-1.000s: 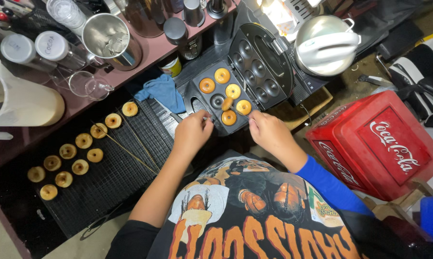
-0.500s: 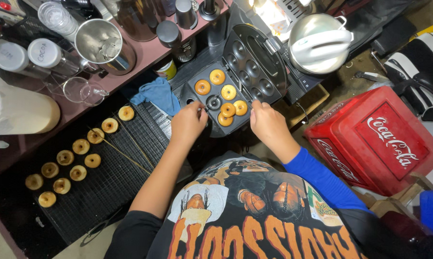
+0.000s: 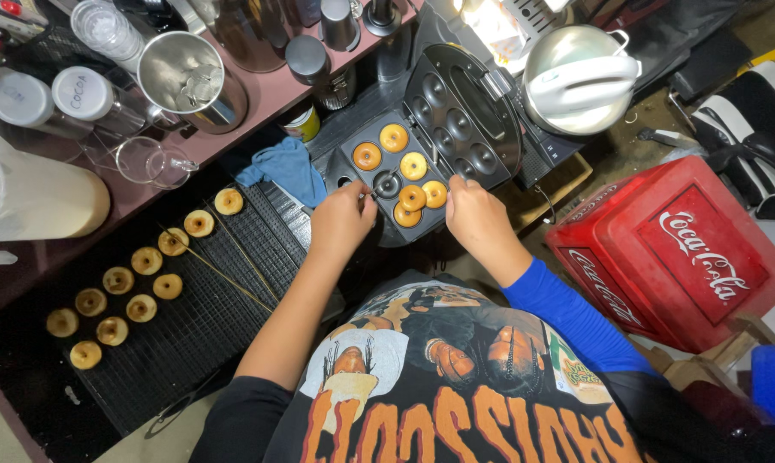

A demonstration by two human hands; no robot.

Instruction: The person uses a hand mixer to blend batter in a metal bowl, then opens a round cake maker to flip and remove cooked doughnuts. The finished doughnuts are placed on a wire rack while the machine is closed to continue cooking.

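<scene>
An open black doughnut maker (image 3: 464,111) holds several golden ring doughnuts (image 3: 394,137) in its lower plate, and one mould (image 3: 385,183) is bare. My left hand (image 3: 340,221) pinches a thin stick whose tip reaches that bare mould. My right hand (image 3: 477,214), in a blue sleeve, rests with bent fingers at the plate's right edge, beside a doughnut (image 3: 434,194). Whether it holds anything is hidden.
A black wire rack (image 3: 190,343) at the left carries several cooked doughnuts (image 3: 147,260) and two long skewers (image 3: 233,274). A blue cloth (image 3: 284,167), a metal pot (image 3: 194,81), a glass cup (image 3: 147,159) and a white jug (image 3: 36,201) stand nearby. A red crate (image 3: 679,249) sits at right.
My left hand has moved up from the plate's front edge to the bare mould. My right hand has edged closer to the plate's right side.
</scene>
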